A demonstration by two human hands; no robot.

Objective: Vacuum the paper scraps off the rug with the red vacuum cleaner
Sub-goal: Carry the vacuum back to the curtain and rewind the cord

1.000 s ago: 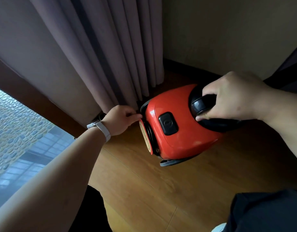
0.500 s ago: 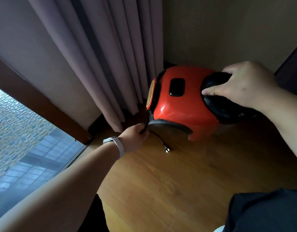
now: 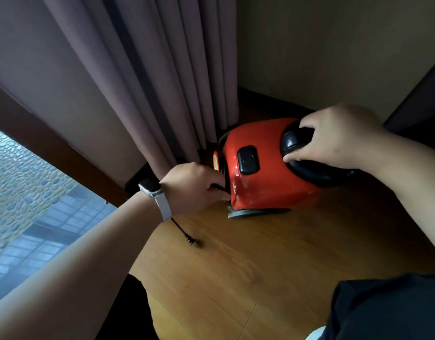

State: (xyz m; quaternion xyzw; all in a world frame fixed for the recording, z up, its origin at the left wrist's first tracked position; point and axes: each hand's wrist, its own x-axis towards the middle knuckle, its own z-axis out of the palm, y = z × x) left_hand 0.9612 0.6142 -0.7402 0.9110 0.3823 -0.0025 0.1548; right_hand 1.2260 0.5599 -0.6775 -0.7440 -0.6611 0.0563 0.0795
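Observation:
The red vacuum cleaner [image 3: 263,175] sits on the wooden floor in the corner by the curtain, with a black button on top. My right hand [image 3: 334,136] grips its black carry handle [image 3: 295,141]. My left hand [image 3: 194,187], with a white watch on the wrist, holds the black power cord at the vacuum's rear. The cord runs under my wrist and its plug [image 3: 193,240] lies on the floor. No rug or paper scraps are in view.
A mauve curtain [image 3: 150,77] hangs just behind and left of the vacuum. A wall [image 3: 334,45] closes the corner behind it. A low window [image 3: 27,197] is at the left. Bare wood floor [image 3: 273,261] stretches toward me.
The vacuum, tipped up half a second ago, is back down on the floor. My left hand moved up to its rear and more cord is out, the plug now farther from the body.

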